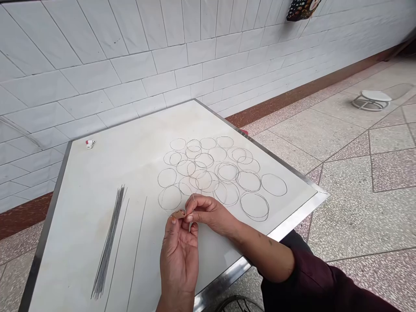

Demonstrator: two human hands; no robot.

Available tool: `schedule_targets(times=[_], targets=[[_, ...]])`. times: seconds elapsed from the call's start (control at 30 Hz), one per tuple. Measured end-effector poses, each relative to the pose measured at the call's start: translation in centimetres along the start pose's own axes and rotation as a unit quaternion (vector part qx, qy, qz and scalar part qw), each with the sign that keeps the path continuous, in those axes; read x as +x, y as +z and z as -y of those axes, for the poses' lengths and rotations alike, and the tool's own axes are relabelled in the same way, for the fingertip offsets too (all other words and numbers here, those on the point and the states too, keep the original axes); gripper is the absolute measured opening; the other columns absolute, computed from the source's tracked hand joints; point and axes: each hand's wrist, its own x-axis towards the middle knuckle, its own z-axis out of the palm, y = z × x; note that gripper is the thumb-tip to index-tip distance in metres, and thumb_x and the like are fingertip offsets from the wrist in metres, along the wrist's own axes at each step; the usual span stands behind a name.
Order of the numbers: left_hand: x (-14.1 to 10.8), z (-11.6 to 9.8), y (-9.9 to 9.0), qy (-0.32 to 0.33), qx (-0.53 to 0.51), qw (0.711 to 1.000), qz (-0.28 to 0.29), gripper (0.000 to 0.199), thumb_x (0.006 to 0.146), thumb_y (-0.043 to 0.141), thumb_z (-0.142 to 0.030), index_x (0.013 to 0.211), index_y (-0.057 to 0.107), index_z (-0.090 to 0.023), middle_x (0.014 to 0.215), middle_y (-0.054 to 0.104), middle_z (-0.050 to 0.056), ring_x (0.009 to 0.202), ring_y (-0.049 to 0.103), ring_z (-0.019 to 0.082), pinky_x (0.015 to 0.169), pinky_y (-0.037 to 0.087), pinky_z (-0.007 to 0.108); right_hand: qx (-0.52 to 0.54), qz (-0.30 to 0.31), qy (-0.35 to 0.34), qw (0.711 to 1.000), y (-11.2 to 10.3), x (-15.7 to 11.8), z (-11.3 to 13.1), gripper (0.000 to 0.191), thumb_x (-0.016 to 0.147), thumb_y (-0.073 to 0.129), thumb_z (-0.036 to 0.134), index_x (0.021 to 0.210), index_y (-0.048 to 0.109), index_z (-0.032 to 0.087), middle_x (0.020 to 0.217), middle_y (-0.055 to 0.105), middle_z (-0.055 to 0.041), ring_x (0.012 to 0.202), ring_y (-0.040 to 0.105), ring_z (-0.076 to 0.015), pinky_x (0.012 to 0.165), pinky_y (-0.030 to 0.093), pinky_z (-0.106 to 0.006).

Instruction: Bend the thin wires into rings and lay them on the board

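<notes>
My left hand (179,251) is turned palm up, its thumb and fingers closed on a small brown tube-like piece (178,214). Against that piece, my right hand (208,212) pinches a thin wire (194,203) that curves upward between the hands. Beyond my hands, several thin wire rings (255,206) lie on the white table (130,173), many overlapping. Left of my left hand is a bundle of straight grey wires (108,242), with two single wires (137,247) lying apart beside it.
Near the table's far left corner lies a small red and white object (90,144). A white tiled wall (130,69) runs behind the table. A low round stool (372,99) stands on the floor at the right. A patterned item (300,9) hangs on the wall.
</notes>
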Motion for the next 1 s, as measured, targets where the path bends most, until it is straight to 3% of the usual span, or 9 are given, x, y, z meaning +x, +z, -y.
schedule_targets(times=[0.5, 0.63, 0.8, 1.0], targets=[[-0.05, 0.17, -0.25, 0.001, -0.016, 0.999, -0.033, 0.007, 0.078, 0.076, -0.024, 0.078, 0.071, -0.019, 0.087, 0.066, 0.002, 0.086, 0.06, 0.014, 0.075, 0.05, 0.024, 0.006, -0.02, 0.022, 1.0, 0.22, -0.02, 0.14, 0.024, 0.071, 0.083, 0.033, 0.075, 0.065, 0.018, 0.074, 0.063, 0.0016, 0.067, 0.06, -0.0124, 0.062, 0.05, -0.028], [0.04, -0.03, -0.19, 0.019, -0.005, 0.999, -0.028, 0.008, 0.077, 0.078, -0.022, 0.076, 0.07, -0.02, 0.086, 0.065, 0.002, 0.089, 0.06, 0.014, 0.08, 0.049, 0.024, 0.02, -0.035, 0.029, 0.999, 0.09, -0.2, 0.26, 0.023, 0.073, 0.082, 0.032, 0.077, 0.065, 0.017, 0.075, 0.066, 0.0013, 0.074, 0.063, -0.0139, 0.072, 0.05, -0.03], [-0.01, -0.27, -0.21, 0.036, 0.041, 0.998, -0.026, 0.012, 0.079, 0.076, -0.028, 0.076, 0.068, -0.02, 0.084, 0.063, 0.002, 0.087, 0.058, 0.015, 0.078, 0.049, 0.026, 0.016, -0.047, 0.048, 0.998, -0.2, -0.31, 0.52, 0.024, 0.075, 0.08, 0.035, 0.078, 0.063, 0.018, 0.075, 0.067, 0.0015, 0.077, 0.063, -0.0143, 0.082, 0.048, -0.033], [-0.3, -0.26, -0.36, 0.062, 0.075, 0.995, -0.025, 0.016, 0.079, 0.077, -0.034, 0.078, 0.067, -0.021, 0.084, 0.062, 0.0, 0.089, 0.057, 0.014, 0.086, 0.048, 0.027, 0.012, -0.051, 0.079, 0.995, -0.03, -0.31, 0.6, 0.032, 0.069, 0.084, 0.041, 0.076, 0.063, 0.018, 0.073, 0.064, 0.0024, 0.075, 0.058, -0.0135, 0.082, 0.044, -0.031]])
